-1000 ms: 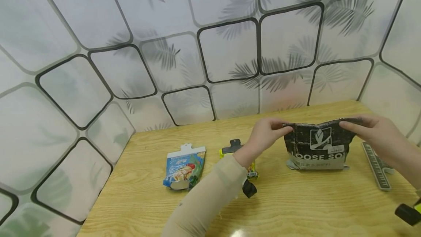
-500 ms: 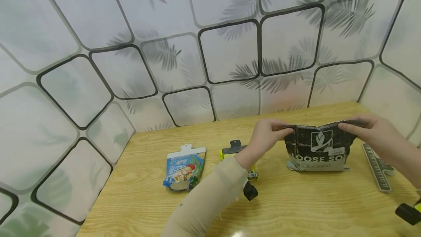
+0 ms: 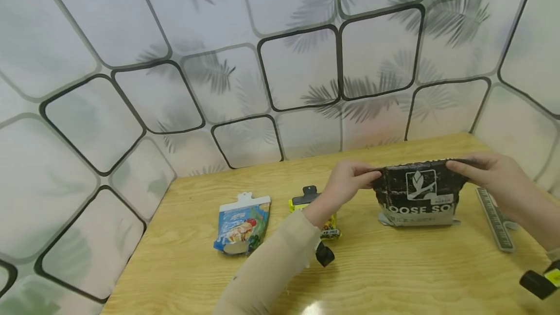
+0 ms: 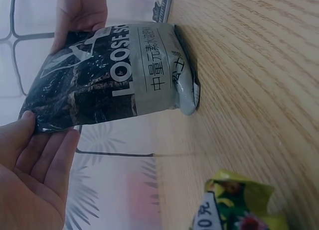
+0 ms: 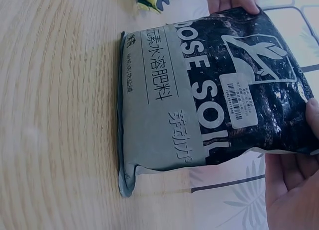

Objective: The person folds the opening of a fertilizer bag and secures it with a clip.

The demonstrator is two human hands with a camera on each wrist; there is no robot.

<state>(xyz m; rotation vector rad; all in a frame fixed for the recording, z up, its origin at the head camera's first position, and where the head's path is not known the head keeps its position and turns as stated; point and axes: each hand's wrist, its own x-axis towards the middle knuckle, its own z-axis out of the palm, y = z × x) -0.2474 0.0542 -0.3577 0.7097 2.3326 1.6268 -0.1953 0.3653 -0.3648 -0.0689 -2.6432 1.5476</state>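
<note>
A black and grey bag [image 3: 420,193] printed "LOOSE SOIL" stands upright on the table, its top edge stretched nearly straight. My left hand [image 3: 343,183] pinches its upper left corner between thumb and fingers. At the upper right corner my right hand [image 3: 503,179] pinches the bag the same way. In the right wrist view the bag's front [image 5: 214,90] shows a white barcode label. Just right of the bag lies a long grey clip [image 3: 494,220], partly hidden by my right hand and forearm.
Left on the wooden table [image 3: 175,276] lies a blue snack bag [image 3: 240,230] with a white clip [image 3: 245,201] across its top. A yellow packet [image 3: 331,230] with a black clip [image 3: 308,196] is partly behind my left forearm. A patterned curtain [image 3: 302,72] surrounds the table.
The dip in the middle of the bag's top edge has straightened out. Both hands keep their hold on the corners. The head view has shifted slightly.
</note>
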